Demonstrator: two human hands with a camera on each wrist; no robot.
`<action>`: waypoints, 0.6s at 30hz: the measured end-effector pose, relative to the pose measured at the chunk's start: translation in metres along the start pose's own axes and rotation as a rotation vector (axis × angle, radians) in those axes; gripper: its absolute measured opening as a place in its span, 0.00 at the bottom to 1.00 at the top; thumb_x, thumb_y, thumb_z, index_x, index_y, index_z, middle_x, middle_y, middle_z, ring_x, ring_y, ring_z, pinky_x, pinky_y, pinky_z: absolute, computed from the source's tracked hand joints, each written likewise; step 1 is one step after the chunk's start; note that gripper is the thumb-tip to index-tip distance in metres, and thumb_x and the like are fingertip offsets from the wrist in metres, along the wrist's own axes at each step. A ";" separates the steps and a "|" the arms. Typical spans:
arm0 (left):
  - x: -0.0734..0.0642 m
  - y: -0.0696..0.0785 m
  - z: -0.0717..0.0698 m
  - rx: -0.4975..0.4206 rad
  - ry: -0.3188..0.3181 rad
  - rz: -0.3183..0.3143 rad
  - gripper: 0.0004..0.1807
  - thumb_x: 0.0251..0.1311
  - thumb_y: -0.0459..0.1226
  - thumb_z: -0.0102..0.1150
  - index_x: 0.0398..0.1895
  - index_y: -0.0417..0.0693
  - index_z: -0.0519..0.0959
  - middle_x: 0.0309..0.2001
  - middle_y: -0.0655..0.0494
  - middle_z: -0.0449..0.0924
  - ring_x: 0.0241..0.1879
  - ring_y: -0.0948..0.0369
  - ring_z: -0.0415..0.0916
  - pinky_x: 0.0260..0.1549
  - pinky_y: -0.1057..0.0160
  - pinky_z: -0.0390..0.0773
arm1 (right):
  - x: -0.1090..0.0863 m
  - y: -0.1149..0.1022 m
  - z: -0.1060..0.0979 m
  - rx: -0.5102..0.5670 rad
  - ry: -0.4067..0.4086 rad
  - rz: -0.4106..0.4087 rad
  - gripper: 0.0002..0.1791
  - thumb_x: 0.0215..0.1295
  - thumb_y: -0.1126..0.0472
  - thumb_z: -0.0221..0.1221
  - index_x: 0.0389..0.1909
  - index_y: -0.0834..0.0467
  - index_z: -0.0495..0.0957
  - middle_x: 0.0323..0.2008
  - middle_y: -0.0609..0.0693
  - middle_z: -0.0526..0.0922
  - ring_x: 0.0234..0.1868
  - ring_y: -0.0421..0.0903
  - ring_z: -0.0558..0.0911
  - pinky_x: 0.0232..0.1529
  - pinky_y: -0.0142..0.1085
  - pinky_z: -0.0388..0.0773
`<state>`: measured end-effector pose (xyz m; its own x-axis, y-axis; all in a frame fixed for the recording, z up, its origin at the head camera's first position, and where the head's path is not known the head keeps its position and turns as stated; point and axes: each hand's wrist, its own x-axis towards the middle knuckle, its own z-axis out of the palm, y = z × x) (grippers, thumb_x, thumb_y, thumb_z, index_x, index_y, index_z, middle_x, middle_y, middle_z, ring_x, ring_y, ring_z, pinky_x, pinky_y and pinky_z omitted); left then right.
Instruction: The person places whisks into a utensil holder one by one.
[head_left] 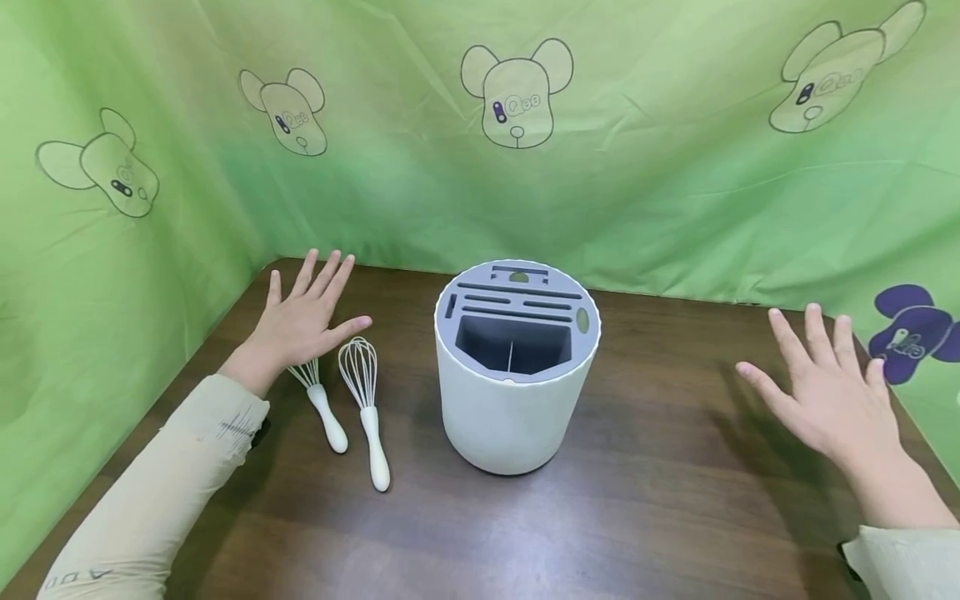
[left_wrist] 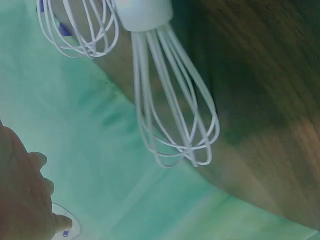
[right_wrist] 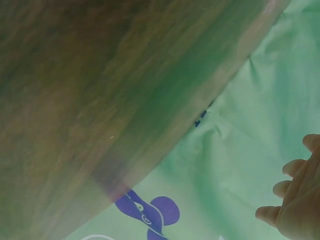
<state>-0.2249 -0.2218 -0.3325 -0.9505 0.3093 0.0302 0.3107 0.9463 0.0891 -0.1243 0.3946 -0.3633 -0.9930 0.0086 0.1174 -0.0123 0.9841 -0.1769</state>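
Two white whisks lie on the left of the brown table. My left hand [head_left: 300, 321], fingers spread and holding nothing, hovers over the wire end of the outer whisk [head_left: 327, 418] and partly hides it. The inner whisk [head_left: 372, 433] lies just right of it, handle toward me. In the left wrist view the wires of one whisk [left_wrist: 172, 95] fill the middle, with my left hand [left_wrist: 22, 195] at the lower left edge. My right hand [head_left: 840, 400] is spread above the table's right side, holding nothing; its fingers also show in the right wrist view.
A white round utensil holder [head_left: 513, 417] with a grey slotted top [head_left: 465, 358] stands mid-table. Its top has narrow slots and a larger divided opening. A green curtain [head_left: 405, 167] printed with bear-like heads borders the back and sides of the wooden table [head_left: 637, 517].
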 end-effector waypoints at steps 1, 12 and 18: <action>0.000 0.001 -0.001 0.007 0.004 0.006 0.50 0.65 0.71 0.36 0.78 0.66 0.25 0.81 0.60 0.25 0.79 0.54 0.16 0.68 0.26 0.26 | 0.001 -0.001 0.000 -0.002 0.004 -0.001 0.46 0.72 0.35 0.44 0.80 0.45 0.31 0.77 0.53 0.18 0.74 0.60 0.16 0.64 0.75 0.21; -0.007 0.015 -0.009 0.043 0.031 0.040 0.50 0.65 0.71 0.38 0.79 0.67 0.29 0.82 0.57 0.32 0.80 0.54 0.18 0.69 0.26 0.30 | 0.002 -0.016 -0.006 0.021 0.017 -0.021 0.46 0.72 0.35 0.46 0.80 0.46 0.32 0.77 0.53 0.18 0.74 0.59 0.15 0.65 0.75 0.24; -0.015 0.025 -0.014 0.048 0.056 0.016 0.48 0.65 0.72 0.34 0.80 0.66 0.34 0.82 0.55 0.36 0.80 0.50 0.24 0.69 0.26 0.36 | 0.001 -0.033 -0.010 0.051 0.025 -0.053 0.46 0.73 0.36 0.47 0.80 0.46 0.33 0.77 0.50 0.18 0.75 0.56 0.16 0.67 0.73 0.24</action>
<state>-0.2034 -0.2042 -0.3164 -0.9436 0.3195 0.0866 0.3238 0.9453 0.0406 -0.1239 0.3641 -0.3472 -0.9877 -0.0380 0.1517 -0.0711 0.9731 -0.2191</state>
